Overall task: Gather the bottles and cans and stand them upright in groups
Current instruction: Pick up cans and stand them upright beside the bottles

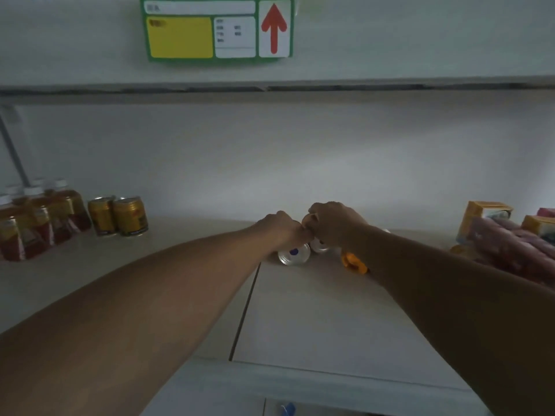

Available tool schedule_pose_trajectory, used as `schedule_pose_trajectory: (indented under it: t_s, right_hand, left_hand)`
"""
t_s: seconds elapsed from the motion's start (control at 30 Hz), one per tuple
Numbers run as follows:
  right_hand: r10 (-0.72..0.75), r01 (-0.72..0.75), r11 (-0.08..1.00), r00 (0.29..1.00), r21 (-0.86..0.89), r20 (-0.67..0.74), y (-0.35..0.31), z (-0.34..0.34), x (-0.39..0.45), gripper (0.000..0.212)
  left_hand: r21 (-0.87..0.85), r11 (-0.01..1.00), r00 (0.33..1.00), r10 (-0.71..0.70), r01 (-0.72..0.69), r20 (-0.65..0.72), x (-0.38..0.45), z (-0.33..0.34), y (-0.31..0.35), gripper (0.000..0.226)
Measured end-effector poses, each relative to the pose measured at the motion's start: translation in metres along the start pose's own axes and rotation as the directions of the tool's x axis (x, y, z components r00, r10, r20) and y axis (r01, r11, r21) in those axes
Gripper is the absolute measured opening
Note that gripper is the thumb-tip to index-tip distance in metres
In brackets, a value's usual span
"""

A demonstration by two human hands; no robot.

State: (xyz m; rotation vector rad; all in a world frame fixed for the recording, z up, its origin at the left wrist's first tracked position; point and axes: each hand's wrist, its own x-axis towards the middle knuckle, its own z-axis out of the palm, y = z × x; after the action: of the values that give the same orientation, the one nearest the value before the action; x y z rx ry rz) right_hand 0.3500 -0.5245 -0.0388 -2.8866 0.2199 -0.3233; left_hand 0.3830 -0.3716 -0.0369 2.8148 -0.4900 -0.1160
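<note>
Both arms reach deep into a shelf. My left hand is closed over a can that lies on its side, its silver end with a blue dot facing me. My right hand is closed around a second lying can, mostly hidden under the fingers. The knuckles of the two hands touch. At the far left two gold cans stand upright beside several upright bottles of amber drink with white caps.
An orange object lies under my right wrist. Yellow cartons and pink packets fill the right end of the shelf. A seam splits the shelf boards. A green and yellow label with a red arrow hangs on the shelf above.
</note>
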Motion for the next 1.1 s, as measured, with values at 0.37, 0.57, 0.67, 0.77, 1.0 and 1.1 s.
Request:
schedule_pose_trajectory:
  t_s: [0.37, 0.57, 0.67, 0.77, 1.0, 1.1]
  right_hand:
    - [0.117, -0.116, 0.993, 0.989, -0.023, 0.092, -0.009, 0.020, 0.021, 0.080]
    - [0.168, -0.164, 0.979, 0.985, 0.121, -0.024, -0.034, 0.015, -0.001, 0.079]
    - [0.194, -0.172, 0.947, 0.979, 0.271, -0.058, -0.049, 0.004, -0.012, 0.077]
    - [0.223, -0.165, 0.901, 0.969, 0.401, -0.103, -0.062, -0.001, -0.023, 0.047]
    - [0.178, -0.040, 0.804, 0.968, 0.594, -0.176, -0.092, 0.005, -0.050, 0.076]
    - [0.137, -0.009, 0.792, 0.977, 0.610, -0.163, -0.107, 0.007, -0.055, 0.090]
  left_hand:
    - [0.003, 1.000, 1.000, 0.028, -0.028, 0.005, 0.014, -0.019, -0.033, 0.035]
    - [-0.190, 0.981, 0.999, 0.018, -0.023, -0.031, 0.002, -0.029, -0.057, 0.036]
    - [-0.299, 0.953, 0.995, 0.006, -0.036, -0.099, -0.008, -0.040, -0.078, 0.045]
    - [-0.393, 0.915, 0.979, 0.009, -0.090, -0.204, -0.019, -0.048, -0.102, 0.066]
    - [-0.520, 0.839, 0.952, -0.011, -0.157, -0.306, -0.060, -0.055, -0.146, 0.083]
    - [-0.511, 0.849, 0.944, -0.049, -0.133, -0.326, -0.083, -0.056, -0.159, 0.087]
